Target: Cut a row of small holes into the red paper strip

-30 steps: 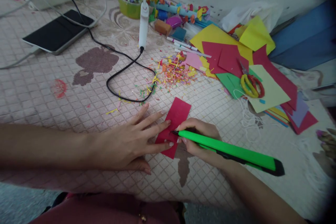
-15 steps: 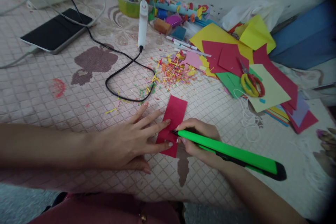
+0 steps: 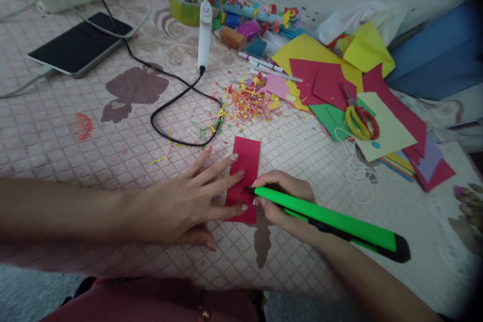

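A strip of red paper [image 3: 247, 153] lies on the patterned tablecloth, its long side running away from me. Spread flat, my left hand [image 3: 196, 196] rests with its fingertips on the paper's left part. My right hand [image 3: 287, 196] pinches a big green pen [image 3: 332, 216] near its dark tip. That tip meets the middle of the strip, between two fingers of my left hand. The pen's thick black end points toward the lower right. Part of the paper is hidden under my fingers.
Coloured paper scraps [image 3: 252, 103] lie beyond the strip, near a looped black cable [image 3: 181, 143] and an upright white glue gun [image 3: 204, 35]. Scissors [image 3: 360, 121] rest on stacked coloured sheets [image 3: 392, 136] at the right. A dark tablet-like device [image 3: 81, 43] is at upper left.
The red strip has turned slightly counterclockwise, its far end swinging left. Both hands and the pen stay in nearly the same place.
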Available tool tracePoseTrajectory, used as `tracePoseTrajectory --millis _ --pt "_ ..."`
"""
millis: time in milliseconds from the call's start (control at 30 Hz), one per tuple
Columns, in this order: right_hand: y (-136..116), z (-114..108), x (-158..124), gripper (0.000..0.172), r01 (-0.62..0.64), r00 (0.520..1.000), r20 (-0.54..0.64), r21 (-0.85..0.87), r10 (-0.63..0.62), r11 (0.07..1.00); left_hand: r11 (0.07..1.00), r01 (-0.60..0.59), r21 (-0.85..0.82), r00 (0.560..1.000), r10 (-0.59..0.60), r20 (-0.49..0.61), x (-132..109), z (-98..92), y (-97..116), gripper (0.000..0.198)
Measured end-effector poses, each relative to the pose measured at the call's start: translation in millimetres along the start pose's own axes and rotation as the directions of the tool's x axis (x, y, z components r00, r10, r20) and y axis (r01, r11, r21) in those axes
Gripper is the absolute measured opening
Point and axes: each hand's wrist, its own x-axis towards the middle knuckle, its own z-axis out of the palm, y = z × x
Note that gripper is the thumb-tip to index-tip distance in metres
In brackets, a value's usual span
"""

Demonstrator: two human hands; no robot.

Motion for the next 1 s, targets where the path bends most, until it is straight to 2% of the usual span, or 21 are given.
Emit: tracePoseTrajectory --millis 233,467,633,867,1000 --pt "-2.6 0.1 0.6 0.028 -0.010 1.000 -0.009 0.020 0.010 1.000 0.999 0.027 0.034 1.000 -0.027 0.006 3.7 1.2 2.1 0.068" --pt "-0.3 -0.2 -1.7 0.028 -0.035 0.999 0.023 0.059 0.033 0.998 1.000 -0.022 -0.016 1.000 0.022 0.018 -1.3 -1.9 -2.0 0.070" --pt "-5.5 1.2 1.4 0.024 -0.023 0.999 -0.033 0.026 0.024 0.999 0.998 0.033 0.053 0.999 -0.035 0.025 1.0 -0.7 1.4 0.071" --pt "-4.7 0.4 -0.7 0.024 -0.049 0.999 -0.001 0.065 0.049 0.997 0.992 0.078 0.104 0.997 -0.077 -0.009 6.8 3.2 8.4 0.070" --pt "-3.3 -0.2 -0.7 0.026 -0.046 0.999 -0.002 0.084 0.046 0.995 0.994 0.046 0.095 0.999 -0.047 0.006 1.5 0.7 9.7 0.076"
